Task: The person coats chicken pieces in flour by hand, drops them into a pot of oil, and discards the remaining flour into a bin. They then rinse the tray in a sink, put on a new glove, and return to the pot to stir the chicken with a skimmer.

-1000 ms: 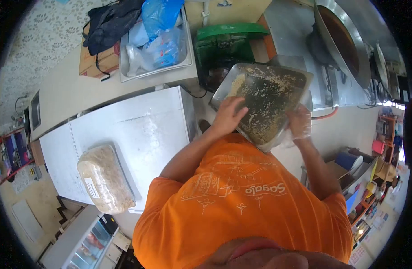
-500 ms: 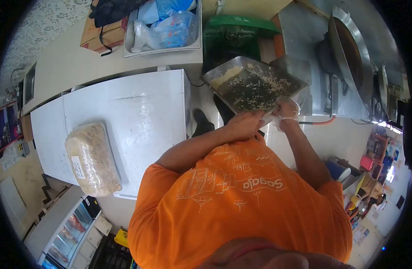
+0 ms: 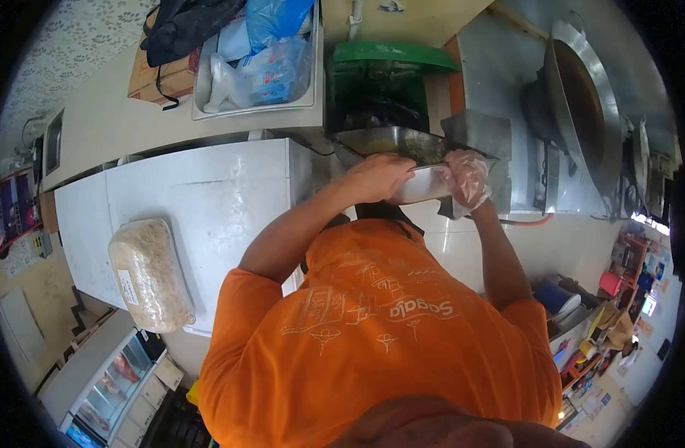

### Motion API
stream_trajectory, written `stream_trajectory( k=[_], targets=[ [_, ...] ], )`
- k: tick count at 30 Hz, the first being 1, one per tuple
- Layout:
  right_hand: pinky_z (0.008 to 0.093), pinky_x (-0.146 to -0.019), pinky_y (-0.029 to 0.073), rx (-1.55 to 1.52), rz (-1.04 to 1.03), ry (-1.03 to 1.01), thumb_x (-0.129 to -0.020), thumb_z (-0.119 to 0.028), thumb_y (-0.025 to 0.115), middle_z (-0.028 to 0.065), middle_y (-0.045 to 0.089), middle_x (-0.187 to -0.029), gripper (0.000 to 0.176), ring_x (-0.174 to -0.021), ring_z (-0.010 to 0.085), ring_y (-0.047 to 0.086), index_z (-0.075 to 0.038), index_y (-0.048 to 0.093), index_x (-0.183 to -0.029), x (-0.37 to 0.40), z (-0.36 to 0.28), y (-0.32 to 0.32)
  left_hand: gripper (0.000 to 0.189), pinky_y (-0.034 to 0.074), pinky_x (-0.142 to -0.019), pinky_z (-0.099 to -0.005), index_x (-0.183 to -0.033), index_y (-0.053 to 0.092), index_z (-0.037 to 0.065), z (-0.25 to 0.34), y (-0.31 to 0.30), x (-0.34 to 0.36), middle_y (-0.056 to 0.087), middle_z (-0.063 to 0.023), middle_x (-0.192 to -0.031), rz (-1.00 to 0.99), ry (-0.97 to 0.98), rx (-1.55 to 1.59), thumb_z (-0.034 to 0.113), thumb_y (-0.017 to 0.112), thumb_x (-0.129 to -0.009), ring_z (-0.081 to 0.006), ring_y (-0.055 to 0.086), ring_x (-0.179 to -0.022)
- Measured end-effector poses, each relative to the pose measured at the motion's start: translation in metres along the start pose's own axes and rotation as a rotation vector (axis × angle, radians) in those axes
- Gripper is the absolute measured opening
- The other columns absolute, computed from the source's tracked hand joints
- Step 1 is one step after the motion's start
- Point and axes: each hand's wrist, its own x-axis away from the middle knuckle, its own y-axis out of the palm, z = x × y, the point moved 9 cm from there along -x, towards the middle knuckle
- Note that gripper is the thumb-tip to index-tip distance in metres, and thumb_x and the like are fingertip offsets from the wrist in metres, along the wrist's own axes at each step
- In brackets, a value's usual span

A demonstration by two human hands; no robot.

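A rectangular metal tray (image 3: 424, 187) is tipped steeply away from me over the mouth of a green bin (image 3: 380, 93). Bits of pale crumbs cling to its inner face, most of which is now hidden. My left hand (image 3: 383, 176) is closed around the near rim, left of the middle. My right hand (image 3: 469, 179), in a clear plastic glove, grips the rim at the right corner. Dark bag-like lining shows inside the bin, below its raised lid (image 3: 391, 52).
A white chest freezer (image 3: 223, 216) stands to the left, with a plastic-wrapped pale bundle (image 3: 150, 276) on it. Behind it, a sink (image 3: 313, 101) holds plastic bags (image 3: 271, 71). A large wok (image 3: 581, 97) sits on the steel stove at right, near an orange hose (image 3: 525, 222).
The tray has tilted further, its near side rising so that its outer face shows and the crumb-covered inside is mostly hidden. Both hands moved with the rim, keeping hold.
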Motion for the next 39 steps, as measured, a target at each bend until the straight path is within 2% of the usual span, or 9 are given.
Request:
stream_trajectory(
  k=[5,8,12,21,23,28,32,34,39],
  targets=[
    [0.0391,-0.062,0.046,0.023,-0.198,0.060,-0.083,-0.025,0.052,0.0104,0.060,-0.079,0.018,-0.071,0.0275,0.058,-0.009,0.055,-0.077,-0.020,0.002,-0.001,0.027,0.045,-0.080,-0.0421,-0.106,0.057,0.004,-0.006,-0.037,-0.010,0.060,-0.0168,-0.094,0.200,0.234,-0.159,0.023,0.049,-0.088,-0.0353,0.055,-0.090],
    [0.0409,-0.061,0.047,0.009,0.092,-0.146,-0.083,-0.028,0.051,0.0101,0.060,-0.082,0.020,-0.072,0.0284,0.059,-0.009,0.055,-0.077,-0.024,-0.009,0.007,0.024,0.047,-0.078,-0.0395,-0.104,0.058,0.007,-0.037,-0.035,-0.011,0.062,-0.0132,-0.092,0.114,0.072,-0.155,0.021,0.052,-0.085,-0.0307,0.057,-0.089],
    [0.0419,-0.060,0.047,0.050,-0.350,-0.030,-0.086,-0.035,0.048,0.0109,0.060,-0.079,0.026,-0.072,0.0298,0.060,-0.009,0.053,-0.089,-0.062,0.004,0.053,0.021,0.048,-0.076,-0.0394,-0.099,0.059,0.007,-0.062,-0.033,-0.014,0.061,-0.0121,-0.091,0.182,-0.064,-0.328,0.021,0.053,-0.085,-0.0301,0.057,-0.088],
    [0.0349,-0.066,0.046,-0.108,-0.583,-0.177,-0.082,-0.029,0.055,0.0084,0.058,-0.076,0.021,-0.072,0.0246,0.057,-0.009,0.052,-0.088,-0.084,0.004,0.090,0.026,0.048,-0.071,-0.0398,-0.089,0.058,0.006,-0.091,-0.029,-0.022,0.062,-0.0130,-0.083,0.011,-0.331,-0.293,0.031,0.052,-0.085,-0.0306,0.060,-0.078],
    [0.0351,-0.066,0.046,-0.395,-0.353,-0.138,-0.082,-0.029,0.056,0.0096,0.057,-0.075,0.021,-0.070,0.0258,0.056,-0.008,0.052,-0.085,-0.047,0.013,0.134,0.030,0.048,-0.069,-0.0391,-0.085,0.059,0.006,-0.078,-0.021,-0.014,0.062,-0.0137,-0.080,0.050,-0.266,-0.385,0.035,0.050,-0.086,-0.0304,0.061,-0.076],
    [0.0347,-0.060,0.043,-0.409,-0.784,-0.098,-0.084,-0.037,0.055,0.0094,0.056,-0.074,0.031,-0.067,0.0236,0.055,-0.006,0.054,-0.087,-0.062,-0.019,0.129,0.033,0.047,-0.072,-0.0367,-0.083,0.060,0.009,-0.105,0.022,-0.007,0.063,-0.0099,-0.082,0.025,-0.345,-0.423,0.041,0.054,-0.081,-0.0245,0.061,-0.077],
    [0.0358,-0.061,0.042,-1.231,-0.951,0.216,-0.088,-0.039,0.050,0.0089,0.055,-0.071,0.036,-0.067,0.0219,0.054,-0.003,0.053,-0.088,-0.064,0.026,0.223,0.034,0.048,-0.068,-0.0353,-0.086,0.061,0.011,-0.101,0.048,-0.001,0.063,-0.0074,-0.081,-0.045,-0.285,-0.330,0.044,0.052,-0.081,-0.0233,0.062,-0.075],
    [0.0364,-0.063,0.043,-0.881,-1.068,0.449,-0.089,-0.038,0.048,0.0089,0.056,-0.074,0.037,-0.069,0.0219,0.054,-0.002,0.054,-0.090,-0.091,0.055,0.247,0.034,0.049,-0.060,-0.0356,-0.085,0.060,0.012,-0.096,0.062,0.004,0.061,-0.0060,-0.077,0.048,-0.274,-0.345,0.045,0.051,-0.082,-0.0230,0.062,-0.072],
    [0.0329,-0.071,0.044,-0.301,-0.891,0.402,-0.083,-0.025,0.056,0.0092,0.056,-0.085,0.027,-0.079,0.0193,0.054,-0.004,0.055,-0.100,-0.109,0.174,0.439,0.023,0.050,-0.057,-0.0348,-0.084,0.059,0.013,-0.100,0.062,-0.001,0.061,-0.0044,-0.079,0.040,-0.300,-0.312,0.035,0.054,-0.080,-0.0223,0.061,-0.074]
  ],
)
